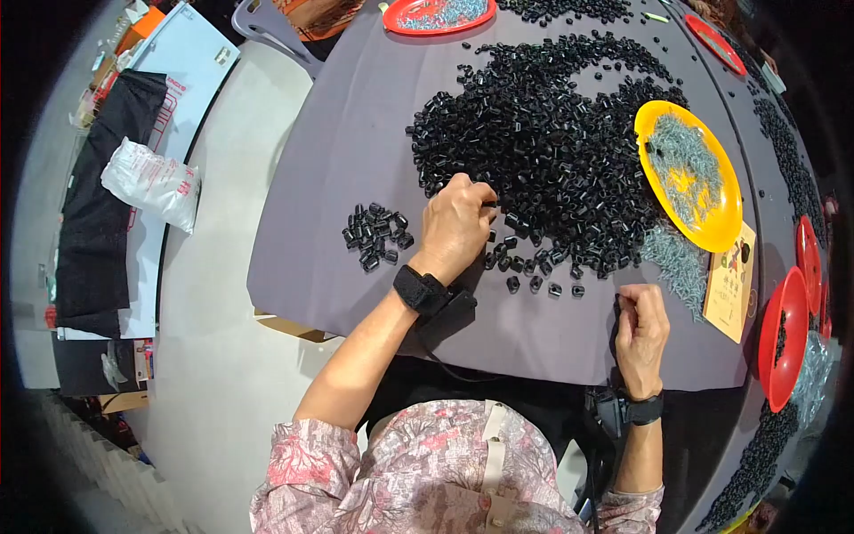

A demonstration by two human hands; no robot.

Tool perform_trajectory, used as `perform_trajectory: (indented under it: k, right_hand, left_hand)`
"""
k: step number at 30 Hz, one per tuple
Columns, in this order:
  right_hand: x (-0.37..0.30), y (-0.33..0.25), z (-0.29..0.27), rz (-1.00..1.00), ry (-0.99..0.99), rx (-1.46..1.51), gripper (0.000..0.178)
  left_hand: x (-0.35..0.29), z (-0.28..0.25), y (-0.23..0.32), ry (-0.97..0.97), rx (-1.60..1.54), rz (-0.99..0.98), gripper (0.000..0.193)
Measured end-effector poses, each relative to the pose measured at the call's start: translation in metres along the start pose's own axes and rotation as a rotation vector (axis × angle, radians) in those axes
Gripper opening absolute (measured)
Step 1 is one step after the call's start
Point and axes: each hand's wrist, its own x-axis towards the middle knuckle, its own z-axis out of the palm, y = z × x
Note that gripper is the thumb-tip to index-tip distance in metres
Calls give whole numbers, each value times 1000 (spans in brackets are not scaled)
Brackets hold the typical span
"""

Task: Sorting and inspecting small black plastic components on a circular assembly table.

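Note:
A wide heap of small glossy black plastic pieces (543, 133) covers the middle of the grey-covered table. At the heap's near left edge, my left hand (452, 227) has its fingers curled together; whatever lies in them is hidden. Left of that hand sits a small separate cluster of the same black pieces (376, 233). My right hand (642, 331) rests by the table's near edge, fingers bent inward, and its grip is hidden too. Between the hands lie several loose black pieces (535, 284). Beyond my right hand, silvery screws (674, 267) are spilled on the cloth.
A yellow plate (731, 200) with screws stands at the right, beside a printed yellow booklet (729, 285). Red dishes (783, 338) sit farther right, and another red plate (440, 27) is at the far edge. A white plastic bag (153, 185) lies on a box at left.

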Motion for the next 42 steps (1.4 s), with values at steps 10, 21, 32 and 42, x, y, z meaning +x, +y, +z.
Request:
perform_trajectory:
  k: [10,21,32,42]
  right_hand:
    - [8,-50,1,327,-65,462,6]
    - [9,-90,56,277,-193,782,6]
    - [4,-88,59,389,-208,948,12]
    - [2,-81,57,438,-168,998,20]
  left_hand:
    - [-27,-34,22,-254,-980,-417,11]
    - [-85,-15,29,-417,-1459,-582,17]
    - [-94,-7,18,-393,-1738,-615,18]
    - [-96,-6,23,-354,-1719,-604,17]
